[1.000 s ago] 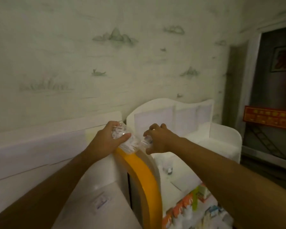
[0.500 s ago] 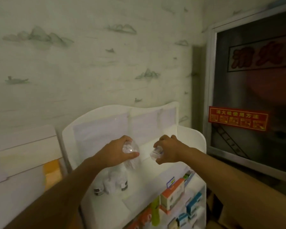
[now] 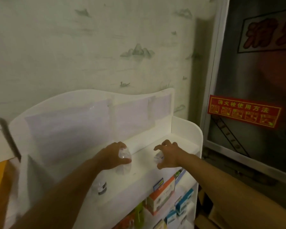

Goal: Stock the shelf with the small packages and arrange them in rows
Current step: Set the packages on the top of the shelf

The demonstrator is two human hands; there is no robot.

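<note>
On top shelf [image 3: 139, 160], two hands, three clear packages [image 3: 123, 161].

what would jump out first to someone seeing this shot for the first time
Two bare forearms reach in from below to the top shelf of a white display rack: the left hand grips a clear crinkly package, and the right hand curls with spread fingers over another clear package. On the right, a red sign with yellow characters glows on a dark glass panel, and colourful boxes fill the lower shelves.

White shelf [image 3: 185, 147], top tier holding clear small packages [image 3: 123, 162], boxed goods [image 3: 162, 194] on lower tiers
</note>
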